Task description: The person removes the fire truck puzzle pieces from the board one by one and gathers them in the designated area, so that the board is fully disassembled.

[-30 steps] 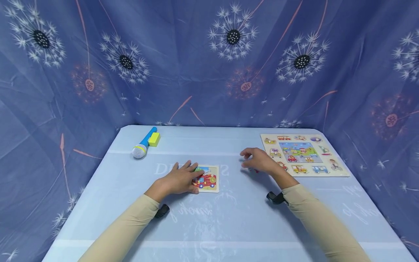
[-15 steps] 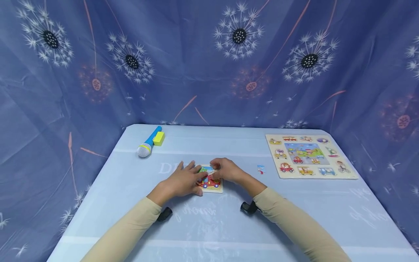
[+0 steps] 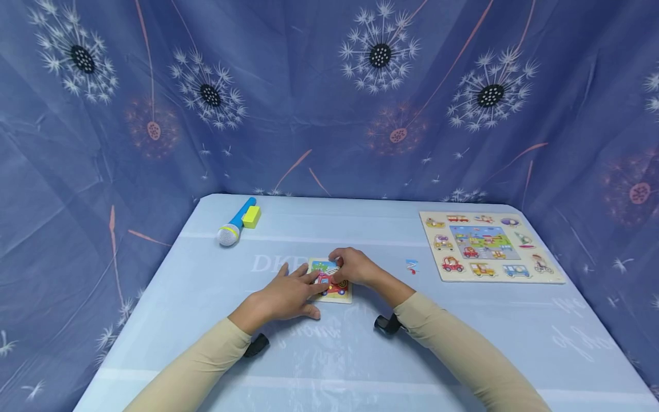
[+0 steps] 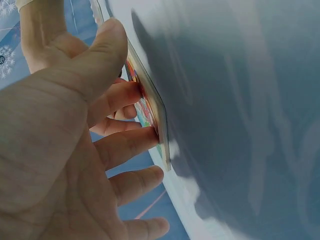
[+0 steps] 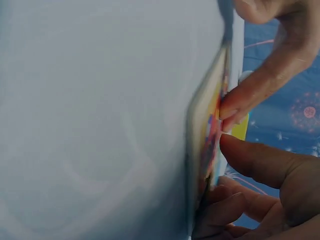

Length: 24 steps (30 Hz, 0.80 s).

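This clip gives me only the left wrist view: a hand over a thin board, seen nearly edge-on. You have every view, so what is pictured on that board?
Observer: The head view shows a red vehicle on the board.
Operator: My view shows no loose pieces. Is there one?
Observer: Yes, a small blue-and-red piece lies apart from the board, out beyond the right hand.
Operator: And at the far left of the table?
Observer: A blue microphone lies there, beside a yellow block.
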Motion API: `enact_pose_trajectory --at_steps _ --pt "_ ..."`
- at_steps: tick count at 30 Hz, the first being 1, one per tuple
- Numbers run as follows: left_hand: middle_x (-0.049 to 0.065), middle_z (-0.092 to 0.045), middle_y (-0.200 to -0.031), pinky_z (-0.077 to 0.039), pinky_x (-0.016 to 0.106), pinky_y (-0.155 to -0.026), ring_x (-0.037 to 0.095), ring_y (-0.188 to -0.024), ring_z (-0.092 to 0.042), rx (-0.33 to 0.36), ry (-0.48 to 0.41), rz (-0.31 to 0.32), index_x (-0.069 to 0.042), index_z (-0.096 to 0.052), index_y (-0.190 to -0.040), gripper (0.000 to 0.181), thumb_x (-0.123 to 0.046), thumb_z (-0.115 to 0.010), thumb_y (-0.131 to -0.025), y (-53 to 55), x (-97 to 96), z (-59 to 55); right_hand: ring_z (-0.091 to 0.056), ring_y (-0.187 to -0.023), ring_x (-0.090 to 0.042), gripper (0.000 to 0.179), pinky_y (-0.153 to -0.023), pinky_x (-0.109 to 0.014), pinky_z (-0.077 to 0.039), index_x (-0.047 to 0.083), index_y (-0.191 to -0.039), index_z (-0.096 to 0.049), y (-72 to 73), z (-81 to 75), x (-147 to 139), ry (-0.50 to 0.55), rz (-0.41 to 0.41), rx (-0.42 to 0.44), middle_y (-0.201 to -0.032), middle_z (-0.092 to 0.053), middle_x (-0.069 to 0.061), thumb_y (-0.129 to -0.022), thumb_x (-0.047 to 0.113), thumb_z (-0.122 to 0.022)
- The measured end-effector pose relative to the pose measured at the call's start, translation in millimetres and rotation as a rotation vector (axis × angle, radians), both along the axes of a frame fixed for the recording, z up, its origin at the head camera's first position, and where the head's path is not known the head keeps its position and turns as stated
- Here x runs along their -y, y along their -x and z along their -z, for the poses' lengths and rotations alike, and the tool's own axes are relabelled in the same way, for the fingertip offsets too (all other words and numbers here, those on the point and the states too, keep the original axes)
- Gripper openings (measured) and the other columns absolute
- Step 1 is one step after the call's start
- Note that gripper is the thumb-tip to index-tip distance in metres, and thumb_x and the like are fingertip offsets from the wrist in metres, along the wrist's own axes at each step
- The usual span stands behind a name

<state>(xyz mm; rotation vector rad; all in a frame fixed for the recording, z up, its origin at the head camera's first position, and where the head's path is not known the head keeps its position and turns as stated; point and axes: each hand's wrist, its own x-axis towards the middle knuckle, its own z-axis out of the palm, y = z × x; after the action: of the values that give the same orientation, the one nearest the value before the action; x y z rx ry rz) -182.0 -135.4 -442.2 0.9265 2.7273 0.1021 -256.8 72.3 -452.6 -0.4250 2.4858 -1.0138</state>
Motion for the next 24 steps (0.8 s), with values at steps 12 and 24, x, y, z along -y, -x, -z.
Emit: enact_pose_trajectory --at_steps 12,24 --pt "0.010 -0.042 -0.160 -0.021 0.074 -0.112 0.042 -0.150 -0.032 -0.007 -0.009 0.008 -0.027 -0.053 -0.150 0.068 -0.059 -0.066 -0.092 0.1 0.9 -1.8 -0.059 -0.088 -0.020 0.033 -0.082 -0.039 -0.051 0.012 -0.115 -0.070 7.3 -2.3 0 -0.116 -0.106 -0.155 -0.098 -0.066 -0.005 -0.085 0.011 -0.083" --pt "0.008 -0.040 -0.162 -0.023 0.072 -0.113 0.041 -0.150 -0.032 0.003 0.010 0.007 -0.027 -0.051 -0.152 0.067 -0.056 -0.067 -0.093 -0.4 -0.5 0.3 -0.061 -0.087 -0.017 0.028 -0.081 -0.037 -0.052 0.011 -0.114 -0.071 16.7 -3.2 -4 -0.176 -0.211 -0.215 -0.096 -0.068 -0.003 -0.088 0.015 -0.080"
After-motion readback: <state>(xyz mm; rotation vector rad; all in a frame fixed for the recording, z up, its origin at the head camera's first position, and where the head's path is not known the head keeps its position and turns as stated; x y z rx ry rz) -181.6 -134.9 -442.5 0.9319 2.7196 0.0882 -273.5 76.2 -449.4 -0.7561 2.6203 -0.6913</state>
